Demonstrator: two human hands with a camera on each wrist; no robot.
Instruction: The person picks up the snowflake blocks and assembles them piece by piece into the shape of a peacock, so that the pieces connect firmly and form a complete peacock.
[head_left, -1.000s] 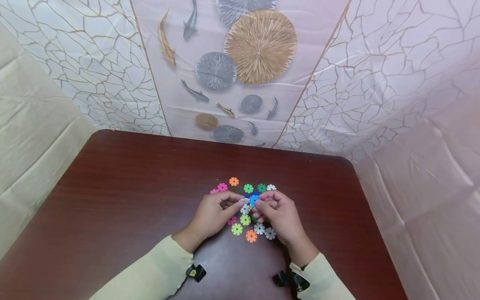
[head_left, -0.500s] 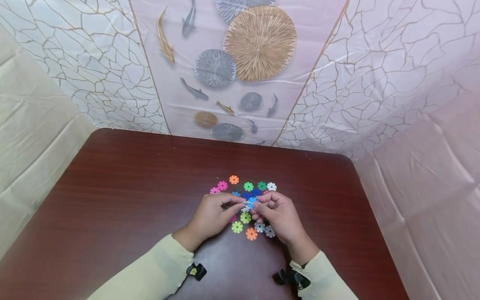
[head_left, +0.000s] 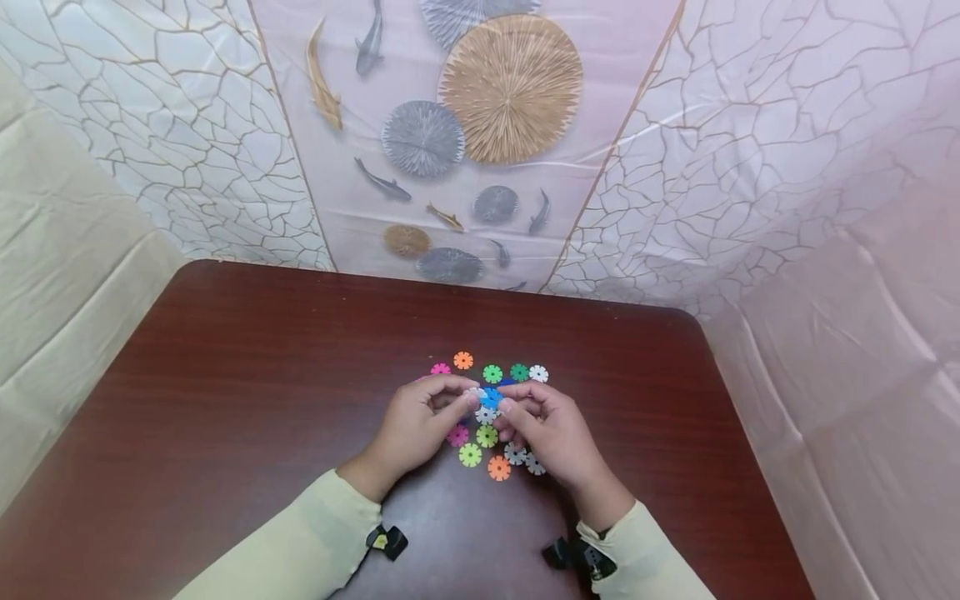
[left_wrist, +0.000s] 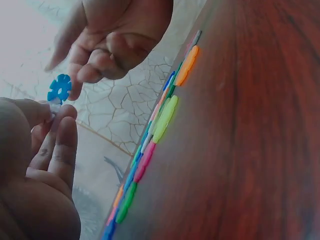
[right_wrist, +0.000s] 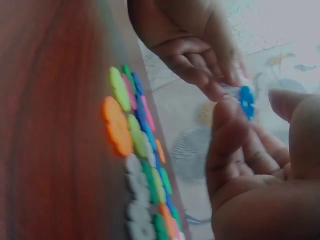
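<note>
Left hand (head_left: pixel 416 425) is pinching a white disc (head_left: pixel 476 393) between thumb and fingertips, above the table (head_left: pixel 262 375); blue disc (head_left: pixel 491 397) is standing out from its edge, apparently slotted in, the joint partly hidden by fingers. Right hand (head_left: pixel 558 429) is hovering at the blue disc's other side, thumb standing clear, a fingertip touching it or just beside, I cannot tell which; it is pinching nothing that I can make out. Both discs are looking like thin moulded plastic: light, I judge, stiff with slight spring, a bit slick, hardly fragile. The rim is inviting a flat thumb-and-finger hold, on petals away from the joint. Shape: round, notched all about, the blue one showing a small central hole. Loose discs (head_left: pixel 469 455) are lying close-set below, pink, green, orange, grey. Table is showing dark red-brown grain, dully glossy; behind, creased cloth (head_left: pixel 510 92) is hanging, printed with fish and rayed rounds.
</note>
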